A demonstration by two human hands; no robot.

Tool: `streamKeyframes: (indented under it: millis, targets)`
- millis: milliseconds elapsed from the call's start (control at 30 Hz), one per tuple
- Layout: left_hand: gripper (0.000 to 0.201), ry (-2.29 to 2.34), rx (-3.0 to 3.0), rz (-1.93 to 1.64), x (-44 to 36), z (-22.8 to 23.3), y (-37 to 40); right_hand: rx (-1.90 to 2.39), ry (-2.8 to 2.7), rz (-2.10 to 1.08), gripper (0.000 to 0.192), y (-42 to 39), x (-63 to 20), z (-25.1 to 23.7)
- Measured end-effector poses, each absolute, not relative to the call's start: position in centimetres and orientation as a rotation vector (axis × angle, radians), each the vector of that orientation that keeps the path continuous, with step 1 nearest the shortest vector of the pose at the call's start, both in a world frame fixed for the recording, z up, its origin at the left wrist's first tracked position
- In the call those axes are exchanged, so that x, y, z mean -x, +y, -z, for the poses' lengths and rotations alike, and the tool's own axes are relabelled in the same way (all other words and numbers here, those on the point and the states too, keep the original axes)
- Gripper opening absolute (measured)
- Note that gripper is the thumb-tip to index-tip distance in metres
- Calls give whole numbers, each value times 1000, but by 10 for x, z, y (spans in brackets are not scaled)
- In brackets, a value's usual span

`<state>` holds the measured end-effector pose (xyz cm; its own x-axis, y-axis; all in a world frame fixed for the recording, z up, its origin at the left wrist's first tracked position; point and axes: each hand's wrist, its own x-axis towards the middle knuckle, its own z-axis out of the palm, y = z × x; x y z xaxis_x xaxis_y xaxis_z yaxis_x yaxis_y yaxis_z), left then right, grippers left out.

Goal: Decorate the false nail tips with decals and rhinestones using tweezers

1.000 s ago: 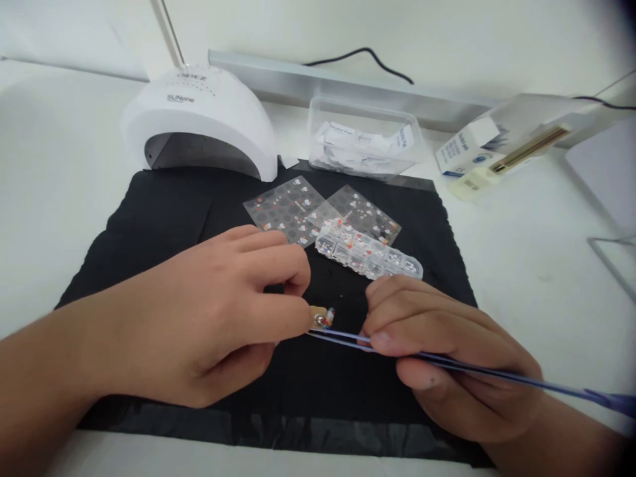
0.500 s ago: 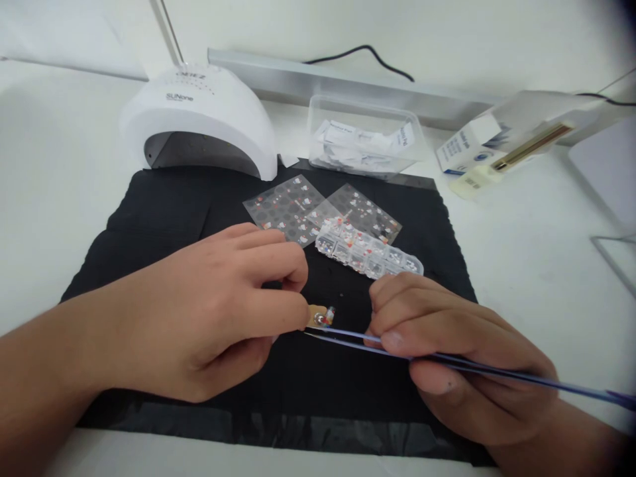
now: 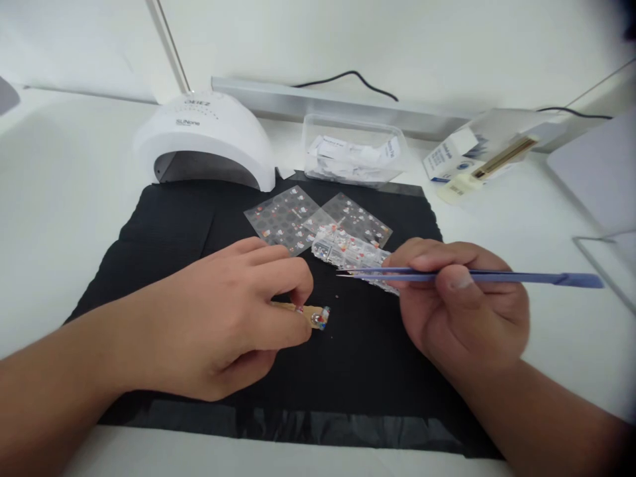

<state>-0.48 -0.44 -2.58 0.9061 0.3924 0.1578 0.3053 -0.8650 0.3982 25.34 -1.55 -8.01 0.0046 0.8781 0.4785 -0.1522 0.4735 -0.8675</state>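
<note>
Your left hand [image 3: 218, 318] pinches the decorated nail tip [image 3: 311, 314]; your right hand [image 3: 462, 298] grips tweezers [image 3: 447, 276], whose points could dislodge its gems.

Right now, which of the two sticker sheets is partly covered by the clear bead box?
The right-hand sticker sheet: the clear bead box overlaps its near edge. The left sticker sheet lies beside the box, fully exposed.
</note>
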Motion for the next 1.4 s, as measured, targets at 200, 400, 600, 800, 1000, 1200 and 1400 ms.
streamKeyframes:
  millis: [200,400,600,800,1000,1200,1400]
  targets:
    - [25,526,-2700,-309,5,27,-5,773,-1323,-930,11,-18,-254,81]
    - [27,537,-2691,-285,4,27,-4,753,-1346,-949,12,-17,-255,80]
    - [23,533,-2739,-294,3,27,-5,733,-1341,-974,10,-16,-255,79]
    - [16,531,-2802,-315,2,31,-4,714,-1368,-930,10,-14,-255,79]
    - [16,523,-2837,-281,1,34,-4,686,-1385,-924,10,-14,-256,80]
    - [19,574,-2899,-366,0,37,-6,718,-1399,-922,10,-14,-258,83]
    - [16,598,-2852,-362,1,37,-7,734,-1397,-941,10,-14,-258,81]
